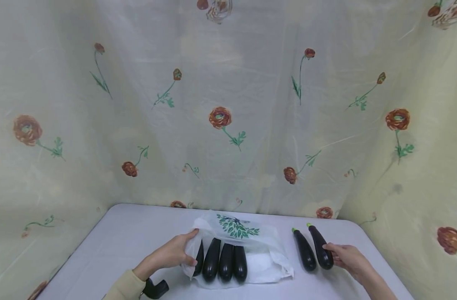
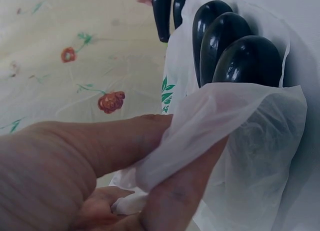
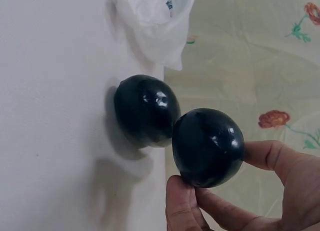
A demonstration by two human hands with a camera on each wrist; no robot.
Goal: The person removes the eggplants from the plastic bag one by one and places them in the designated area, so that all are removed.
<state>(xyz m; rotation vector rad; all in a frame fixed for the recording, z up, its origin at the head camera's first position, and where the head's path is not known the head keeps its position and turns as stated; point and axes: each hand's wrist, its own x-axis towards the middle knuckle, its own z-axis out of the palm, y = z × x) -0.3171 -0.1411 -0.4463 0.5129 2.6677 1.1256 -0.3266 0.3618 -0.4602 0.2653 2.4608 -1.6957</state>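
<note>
A white plastic bag (image 1: 262,266) with a green leafy print lies on the table, several dark eggplants (image 1: 226,262) side by side in its mouth. My left hand (image 1: 176,250) pinches the bag's left edge between thumb and fingers, as the left wrist view shows up close. At the right, my right hand (image 1: 346,258) grips one eggplant (image 3: 207,148) near its rounded end, its green stem pointing away from me. In the right wrist view this eggplant is raised off the table. Just left of it, another eggplant (image 1: 305,250) rests on the table.
The white table (image 1: 138,225) has rounded far corners. Behind it and at the sides hangs a flower-patterned curtain (image 1: 258,166). A black curved object (image 1: 156,288) shows by the left wrist at the near edge; its kind is unclear.
</note>
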